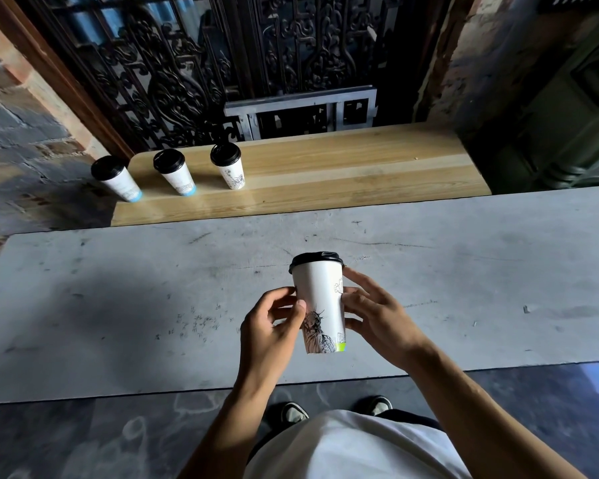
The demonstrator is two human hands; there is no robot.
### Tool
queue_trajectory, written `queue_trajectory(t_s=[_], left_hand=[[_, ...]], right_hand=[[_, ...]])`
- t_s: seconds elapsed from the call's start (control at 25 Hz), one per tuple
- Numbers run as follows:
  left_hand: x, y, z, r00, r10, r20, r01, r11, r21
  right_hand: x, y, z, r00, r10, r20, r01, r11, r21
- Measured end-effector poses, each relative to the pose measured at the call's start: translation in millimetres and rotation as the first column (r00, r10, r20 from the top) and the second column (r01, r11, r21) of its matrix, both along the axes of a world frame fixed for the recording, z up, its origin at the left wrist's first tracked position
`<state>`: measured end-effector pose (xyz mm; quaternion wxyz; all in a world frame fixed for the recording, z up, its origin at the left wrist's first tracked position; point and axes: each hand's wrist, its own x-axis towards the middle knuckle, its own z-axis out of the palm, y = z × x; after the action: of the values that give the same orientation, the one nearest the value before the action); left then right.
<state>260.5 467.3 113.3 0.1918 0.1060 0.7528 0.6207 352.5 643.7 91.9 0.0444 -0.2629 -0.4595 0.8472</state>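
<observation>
Cup: we hold a white paper cup (pixel 320 302) between our two hands, roughly upright, with its black lid (pixel 316 260) on and pointing away from us.
Print: a black line drawing runs down the side that faces us, next to the left thumb, and a green patch sits at the base on the right-hand side.
Left hand: our left hand (pixel 270 326) grips the cup's left side, the thumb laid against the wall and the fingers curled in at the edge behind it.
Right hand: our right hand (pixel 374 319) clasps the right side, the thumb on the wall, the forefinger reaching up just under the lid, and the other fingers bent round lower down.
Hands together: they are a cup's breadth apart, both closed on it.
Under the hands: a grey scuffed table (pixel 118 288); we cannot tell whether the cup's base touches it.
Beyond the hands: a wooden bench (pixel 325 174) lies past the table's far edge.
Beyond and left: three cups (pixel 175 172) with black lids stand in a row at the bench's left end, well apart from our hands.
Farther back: a dark ornate grille (pixel 222 63) rises behind the bench.
Nearer than the hands: our white shirt (pixel 353 447) and shoes (pixel 293 411) on the floor.
</observation>
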Motion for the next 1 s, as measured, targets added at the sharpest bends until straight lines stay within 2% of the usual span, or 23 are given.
queue_trajectory(t_s=[0.24,0.48,0.76,1.0], left_hand=[[-1.7,0.0,-1.5,1.000,-0.001,-0.026,-0.001,0.999,-0.052],[-3.4,-0.1,-1.3,0.981,-0.060,-0.185,0.036,0.991,-0.132],[-3.1,2.5,-0.6,0.999,-0.002,-0.034,0.002,1.000,-0.018],[-4.2,3.7,0.8,1.000,-0.010,0.008,0.010,1.000,0.014]], right_hand=[[0.6,0.2,-1.9,1.000,0.002,0.014,-0.002,1.000,0.004],[-3.8,-1.9,0.7,0.998,0.011,0.055,-0.014,0.998,0.056],[-1.2,4.1,-2.8,1.000,-0.003,-0.017,0.003,1.000,0.008],[-3.9,3.3,-3.1,0.999,-0.024,-0.025,0.024,1.000,0.009]])
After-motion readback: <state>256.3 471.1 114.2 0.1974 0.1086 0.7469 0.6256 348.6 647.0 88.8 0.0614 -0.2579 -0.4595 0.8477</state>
